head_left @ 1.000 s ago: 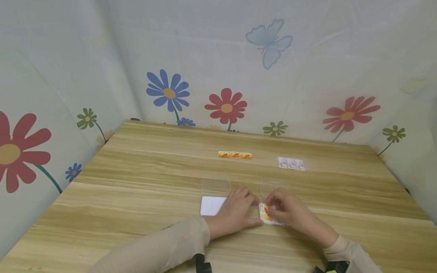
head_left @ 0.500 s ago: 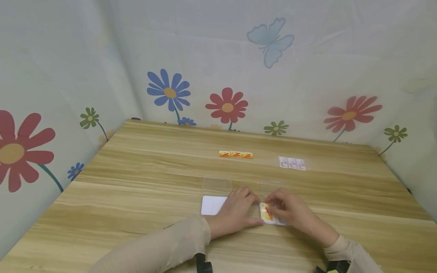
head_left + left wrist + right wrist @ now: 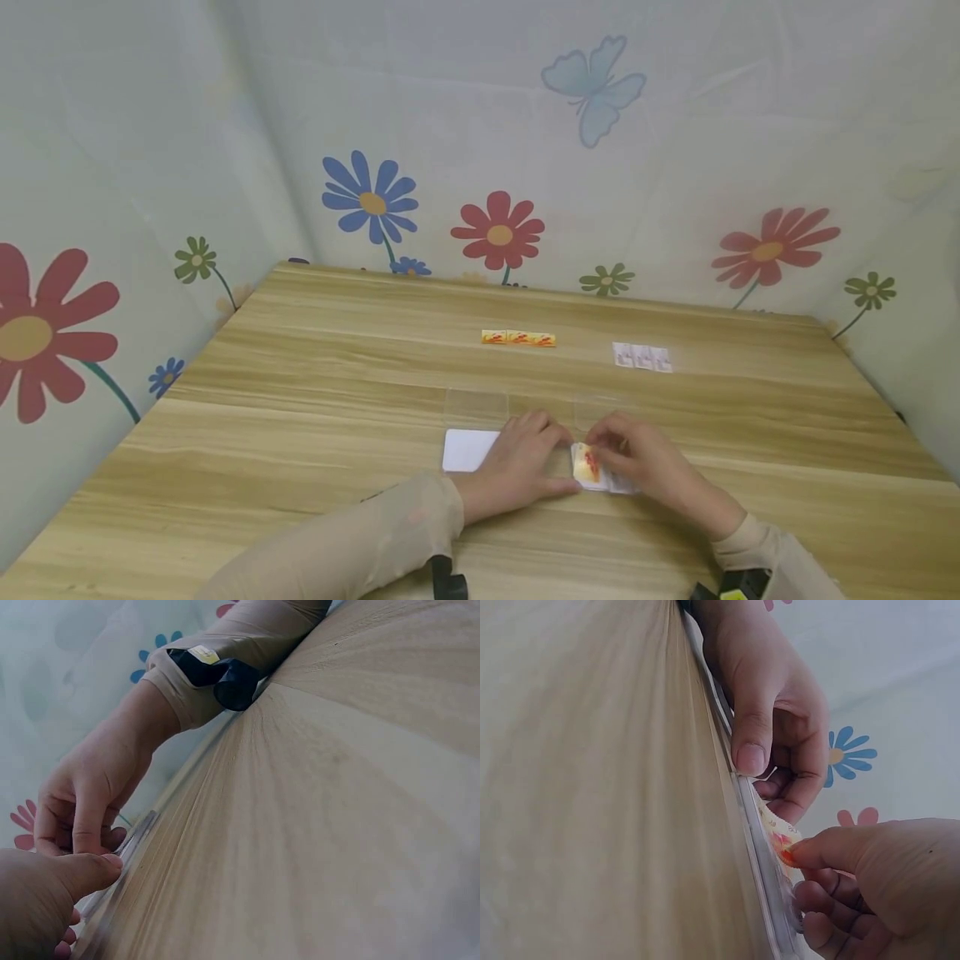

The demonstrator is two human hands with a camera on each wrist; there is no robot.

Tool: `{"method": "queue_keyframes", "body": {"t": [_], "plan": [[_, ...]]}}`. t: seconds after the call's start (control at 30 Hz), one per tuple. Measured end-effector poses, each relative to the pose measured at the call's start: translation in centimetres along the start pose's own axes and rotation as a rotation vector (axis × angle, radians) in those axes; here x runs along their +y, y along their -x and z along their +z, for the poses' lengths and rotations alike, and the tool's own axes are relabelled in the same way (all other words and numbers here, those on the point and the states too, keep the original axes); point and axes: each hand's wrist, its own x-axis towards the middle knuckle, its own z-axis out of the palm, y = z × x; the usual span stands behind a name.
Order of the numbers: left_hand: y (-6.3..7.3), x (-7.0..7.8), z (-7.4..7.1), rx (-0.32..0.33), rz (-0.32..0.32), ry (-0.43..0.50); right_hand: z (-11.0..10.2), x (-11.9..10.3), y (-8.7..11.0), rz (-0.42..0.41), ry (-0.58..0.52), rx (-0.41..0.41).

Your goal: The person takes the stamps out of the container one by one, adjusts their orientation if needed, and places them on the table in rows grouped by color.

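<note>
A shallow clear plastic case (image 3: 624,483) lies on the table with its transparent lid (image 3: 600,407) folded back. My left hand (image 3: 517,462) holds the case at its left side, thumb near the front corner and fingers at the far edge. My right hand (image 3: 648,462) pinches a small yellow packet (image 3: 587,465) with a red print, over the left part of the case. In the right wrist view the packet (image 3: 781,838) stands tilted between thumb and fingers, and the left thumb (image 3: 751,759) touches the case's edge. The right fingers hide the case's right part.
A second clear case with a white inside (image 3: 467,450) lies left of the left hand, its lid (image 3: 476,408) open behind it. Farther back lie a row of yellow-red packets (image 3: 519,338) and a row of pale purple packets (image 3: 642,357). A flowered curtain (image 3: 450,125) borders the table.
The yellow packet has shifted slightly and tilted up at the right fingers. Both hands stay in nearly the same place.
</note>
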Motion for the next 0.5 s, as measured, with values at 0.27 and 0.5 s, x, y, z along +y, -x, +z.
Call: {"method": "queue_keyframes", "body": {"t": [0.27, 0.5], "plan": [[0.05, -0.03, 0.08, 0.002, 0.000, 0.000, -0.53, -0.52, -0.10, 0.029, 0.018, 0.006], [0.06, 0.00, 0.05, 0.005, 0.005, -0.006, -0.90, -0.64, -0.06, 0.020, 0.009, -0.027]]}}
